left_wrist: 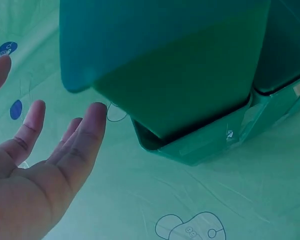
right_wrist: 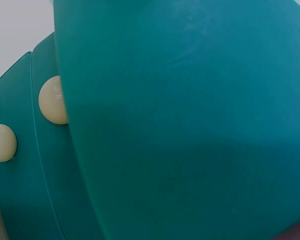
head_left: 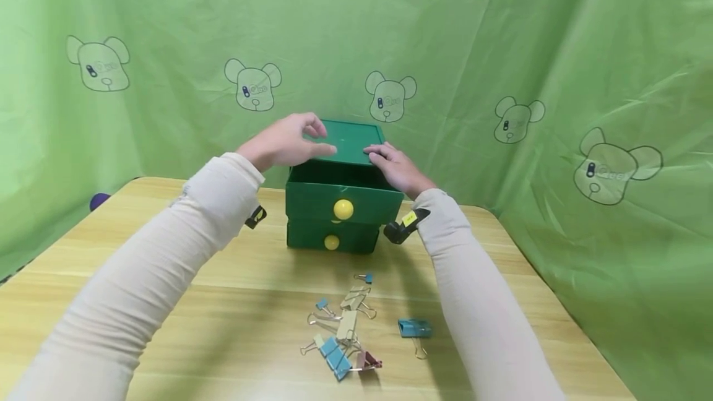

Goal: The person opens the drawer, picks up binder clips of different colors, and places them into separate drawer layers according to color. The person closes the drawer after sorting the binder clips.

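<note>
Between and below the left hand, thumb and fingers spread, and the right hand, fingers loosely extended, stands the green drawer box. It looks light, stiff and slick; the upper yellow knob below both seems the surest hold.

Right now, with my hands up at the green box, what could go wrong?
The upper drawer looks partly open, so if it slides shut, fingers of the right hand near that gap could get pinched. Pressing hard on the green box with the drawer out might tip it forward. The clips lie loose in a cluster on the table, so the right sleeve brushing low could scatter them.
</note>
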Demonstrator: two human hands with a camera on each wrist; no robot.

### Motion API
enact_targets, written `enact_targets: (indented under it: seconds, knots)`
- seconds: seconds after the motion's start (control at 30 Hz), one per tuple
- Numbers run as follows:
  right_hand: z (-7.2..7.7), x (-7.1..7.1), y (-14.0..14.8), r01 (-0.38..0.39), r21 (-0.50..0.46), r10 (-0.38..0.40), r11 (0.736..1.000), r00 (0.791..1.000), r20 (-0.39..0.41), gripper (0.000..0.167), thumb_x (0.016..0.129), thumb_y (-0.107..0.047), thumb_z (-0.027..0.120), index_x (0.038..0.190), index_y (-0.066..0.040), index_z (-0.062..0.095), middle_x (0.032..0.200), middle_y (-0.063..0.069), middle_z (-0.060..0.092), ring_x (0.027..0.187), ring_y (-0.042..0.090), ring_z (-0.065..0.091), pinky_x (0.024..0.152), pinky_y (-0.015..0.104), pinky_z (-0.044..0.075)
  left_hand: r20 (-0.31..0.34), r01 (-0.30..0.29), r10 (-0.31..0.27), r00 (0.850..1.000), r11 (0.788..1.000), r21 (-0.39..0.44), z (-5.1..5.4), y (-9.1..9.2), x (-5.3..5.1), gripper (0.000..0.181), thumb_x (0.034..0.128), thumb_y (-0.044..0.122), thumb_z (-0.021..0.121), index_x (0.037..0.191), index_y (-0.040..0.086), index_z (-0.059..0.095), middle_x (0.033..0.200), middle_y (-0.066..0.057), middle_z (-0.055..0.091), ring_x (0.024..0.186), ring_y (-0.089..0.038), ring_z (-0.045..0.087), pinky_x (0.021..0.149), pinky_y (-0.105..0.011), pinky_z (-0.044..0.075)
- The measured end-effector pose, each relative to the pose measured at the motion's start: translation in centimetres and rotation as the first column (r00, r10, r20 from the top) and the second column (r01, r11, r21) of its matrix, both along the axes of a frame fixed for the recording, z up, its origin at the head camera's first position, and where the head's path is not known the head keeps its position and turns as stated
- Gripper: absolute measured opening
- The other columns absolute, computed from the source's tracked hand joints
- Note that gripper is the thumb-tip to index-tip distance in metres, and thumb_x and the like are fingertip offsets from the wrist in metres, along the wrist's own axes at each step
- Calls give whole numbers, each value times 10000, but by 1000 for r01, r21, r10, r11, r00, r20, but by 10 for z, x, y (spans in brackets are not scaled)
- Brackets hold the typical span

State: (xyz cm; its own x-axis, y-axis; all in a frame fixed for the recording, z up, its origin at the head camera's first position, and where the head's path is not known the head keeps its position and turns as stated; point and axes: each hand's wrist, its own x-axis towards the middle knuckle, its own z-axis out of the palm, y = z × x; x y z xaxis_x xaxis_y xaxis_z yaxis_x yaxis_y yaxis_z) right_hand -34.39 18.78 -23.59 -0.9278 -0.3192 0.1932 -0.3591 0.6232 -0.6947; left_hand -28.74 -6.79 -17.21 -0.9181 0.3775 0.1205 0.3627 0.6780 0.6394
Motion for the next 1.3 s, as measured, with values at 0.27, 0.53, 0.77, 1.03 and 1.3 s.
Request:
enact_targets:
  seconds: [0.27, 0.53, 0.77, 1.03, 1.3]
  knots:
    - [1, 2, -2, 3, -8, -3, 1000, 1000, 7, 443, 1055, -330, 372, 1426, -108, 471, 1610, 128, 116, 1468, 298, 75, 1158, 514, 131, -34, 47, -47, 998, 999, 14, -4, 2, 8, 408, 912, 408, 660, 1211, 165, 526, 1294, -28, 543, 1165, -246, 524, 964, -475, 440]
    - [2, 2, -3, 5, 2, -5, 1000, 1000, 11, 448, 1054, -342, 371, 1427, -116, 474, 1609, 125, 122, 1474, 260, 27, 1164, 507, 79, -164, 106, -93, 982, 992, 73, -13, 7, 27, 302, 915, 347, 668, 1102, 125, 584, 1054, -50, 630, 961, -215, 576, 830, -389, 498]
    - [4, 2, -4, -2, -1, 2, 1000, 1000, -21, 446, 1051, -321, 392, 1422, -90, 479, 1593, 117, 201, 1474, 250, 27, 1167, 492, 39, -272, 365, -358, 893, 931, -27, -27, 21, 50, 224, 916, 277, 670, 1040, 96, 625, 930, -10, 659, 834, -157, 616, 760, -310, 520]
    - [1, 0, -3, -7, 1, 7, 1000, 999, -35, 439, 1053, -302, 391, 1415, -71, 483, 1595, 123, 187, 1474, 240, 34, 1173, 456, 77, -164, 582, -655, 738, 740, -337, -67, 52, 77, 271, 896, 288, 707, 1067, 87, 645, 956, 13, 652, 830, -82, 590, 784, -217, 494]
    - [3, 2, -3, -12, -5, 12, 1000, 999, -35, 441, 1052, -301, 390, 1416, -69, 480, 1590, 125, 205, 1474, 236, 27, 1173, 458, 49, -471, 460, -512, 719, 858, -230, -56, 46, 60, 181, 888, 243, 706, 974, 87, 674, 940, 3, 655, 876, -126, 595, 803, -247, 495]
